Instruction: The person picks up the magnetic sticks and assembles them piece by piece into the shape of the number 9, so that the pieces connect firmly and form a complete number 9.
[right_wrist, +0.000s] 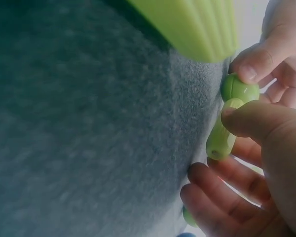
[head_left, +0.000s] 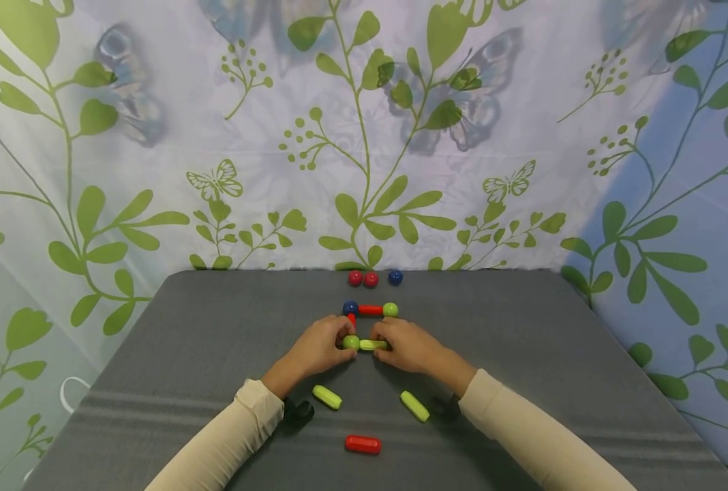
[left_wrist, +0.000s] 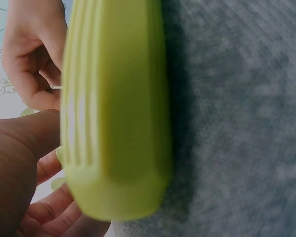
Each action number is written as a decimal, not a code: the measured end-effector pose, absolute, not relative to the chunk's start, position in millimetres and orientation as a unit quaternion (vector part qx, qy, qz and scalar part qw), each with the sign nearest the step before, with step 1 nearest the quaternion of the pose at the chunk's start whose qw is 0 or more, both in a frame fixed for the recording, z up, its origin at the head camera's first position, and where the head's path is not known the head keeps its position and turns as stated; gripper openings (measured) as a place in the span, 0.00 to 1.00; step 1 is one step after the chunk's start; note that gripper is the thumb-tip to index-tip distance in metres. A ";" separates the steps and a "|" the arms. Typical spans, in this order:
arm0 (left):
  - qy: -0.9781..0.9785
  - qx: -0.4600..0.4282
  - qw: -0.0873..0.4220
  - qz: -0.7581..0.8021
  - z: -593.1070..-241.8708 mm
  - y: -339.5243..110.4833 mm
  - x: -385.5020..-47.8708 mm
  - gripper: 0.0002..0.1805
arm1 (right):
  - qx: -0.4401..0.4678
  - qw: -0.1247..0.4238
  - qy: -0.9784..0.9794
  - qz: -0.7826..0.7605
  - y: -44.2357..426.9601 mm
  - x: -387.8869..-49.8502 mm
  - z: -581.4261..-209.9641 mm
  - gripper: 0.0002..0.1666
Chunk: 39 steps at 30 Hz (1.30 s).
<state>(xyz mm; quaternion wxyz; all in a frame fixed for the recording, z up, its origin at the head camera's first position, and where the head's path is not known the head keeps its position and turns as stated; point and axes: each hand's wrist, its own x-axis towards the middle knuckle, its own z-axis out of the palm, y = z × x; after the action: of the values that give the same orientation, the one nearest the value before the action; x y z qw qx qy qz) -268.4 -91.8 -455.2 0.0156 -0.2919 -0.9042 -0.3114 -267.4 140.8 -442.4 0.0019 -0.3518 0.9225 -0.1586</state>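
Observation:
My left hand [head_left: 317,349] grips a light-green ball [head_left: 352,343] between thumb and fingers. From the right, my right hand [head_left: 412,346] pinches a yellow-green rod [right_wrist: 221,136] whose far end meets that ball in the right wrist view. Whether the two are firmly joined I cannot tell. A red rod [head_left: 352,320] runs from near the held ball back to a blue ball [head_left: 350,308]. Another red rod [head_left: 371,310] links the blue ball to a second light-green ball [head_left: 390,309]. Fingers partly cover the nearer red rod.
Two red balls, one of them the left red ball [head_left: 355,277], and a blue ball [head_left: 395,277] lie by the grey table's back edge. Nearer are two loose yellow-green rods, a left rod [head_left: 327,397] and a right rod [head_left: 414,406], plus a red rod [head_left: 362,444].

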 end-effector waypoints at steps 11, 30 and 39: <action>-0.906 -0.289 0.018 -0.309 -453.1 -94.8 -272.7 0.15 | -0.333 -0.022 0.935 -0.117 157.8 -232.1 -429.0 0.14; -0.904 -0.292 0.001 -0.312 -430.2 -89.8 -344.5 0.21 | -0.275 0.045 0.947 -0.163 172.7 -191.6 -432.2 0.17; -0.908 -0.314 0.003 -0.278 -449.7 -84.6 -354.9 0.17 | -0.221 0.094 0.951 -0.192 175.1 -184.6 -432.2 0.18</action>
<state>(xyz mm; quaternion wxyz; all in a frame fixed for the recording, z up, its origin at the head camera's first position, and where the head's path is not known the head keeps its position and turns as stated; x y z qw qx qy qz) -354.9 -84.6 -449.7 0.0029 -0.3144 -0.9076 -0.2782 -184.6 175.1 -432.2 0.0936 -0.2213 0.9515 -0.1924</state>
